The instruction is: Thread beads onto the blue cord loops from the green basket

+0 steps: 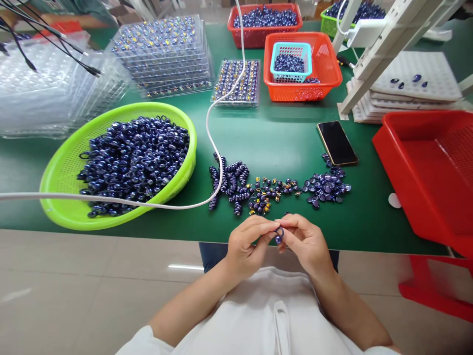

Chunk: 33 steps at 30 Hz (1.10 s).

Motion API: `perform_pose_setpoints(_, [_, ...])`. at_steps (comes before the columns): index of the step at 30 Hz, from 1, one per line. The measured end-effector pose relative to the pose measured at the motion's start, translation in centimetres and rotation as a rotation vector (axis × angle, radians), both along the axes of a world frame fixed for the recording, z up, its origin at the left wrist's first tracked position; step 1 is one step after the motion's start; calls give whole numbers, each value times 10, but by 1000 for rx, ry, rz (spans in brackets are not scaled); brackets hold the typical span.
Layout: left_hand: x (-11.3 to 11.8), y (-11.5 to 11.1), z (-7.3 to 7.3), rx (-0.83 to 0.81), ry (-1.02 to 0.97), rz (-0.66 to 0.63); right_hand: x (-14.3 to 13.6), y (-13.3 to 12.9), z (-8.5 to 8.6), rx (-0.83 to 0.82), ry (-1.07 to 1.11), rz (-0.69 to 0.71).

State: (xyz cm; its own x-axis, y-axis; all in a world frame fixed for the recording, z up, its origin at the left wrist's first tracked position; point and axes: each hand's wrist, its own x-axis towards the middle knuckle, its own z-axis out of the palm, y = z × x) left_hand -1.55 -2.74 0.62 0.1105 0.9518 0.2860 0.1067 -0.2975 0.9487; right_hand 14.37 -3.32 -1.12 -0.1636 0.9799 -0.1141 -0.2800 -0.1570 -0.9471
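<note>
green tbl [251,135]: largest item; it bore all the rest. red bin [414,177] stood at its r. side; lime basket [59,165], l. side, held a heap of dk blue ringed pcs [136,160], w/ a white cable [111,199] across it. stacked clear trays [162,54] of beads lay behind; orange basket [273,88], far side, held a small turquoise basket [291,45]. my l. hand [246,246] & r. hand [310,244] met at the near edge, fingers bent, both closed in a fingertip pinch. phone [337,143] lay beyond my r. hand, near the flat dk pcs [327,187]. coiled-looking rows [232,180] & loose dk/gold beads [266,195] lay just beyond my fingers. smallest: dk blue ring pc [279,234], gripped btwn both hands' fingertips, loop up, bead-like end down.
</note>
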Motion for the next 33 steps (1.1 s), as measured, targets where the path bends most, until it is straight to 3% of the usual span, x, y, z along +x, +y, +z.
perform_pose_setpoints(7, [-3, 4, -6, 139, 103, -102, 8, 2, 1, 94, -225, -29])
perform_pose_setpoints(14, [-2, 3, 2, 40, 254, -57, 19, 6, 8, 527, -767, -84])
perform_pose_setpoints(17, [1, 1, 1, -131, 182, -15, 17, 6, 7, 720, -883, -109])
perform_pose_setpoints(19, [2, 2, 0, -364, 23, -23, 16, 6, 6, 777, -907, -138])
perform_pose_setpoints(22, [1, 6, -2, -724, -304, -128, 15, 5, 6, 788, -865, -134])
perform_pose_setpoints(24, [-1, 8, -5, -868, -465, -208, 16, 5, 7, 777, -827, -85])
perform_pose_setpoints(28, [-3, 8, -9, -979, -578, -270, 21, 6, 6, 817, -803, 27])
perform_pose_setpoints(33, [-4, 6, -10, -982, -539, -307, 25, 6, 4, 914, -865, 53])
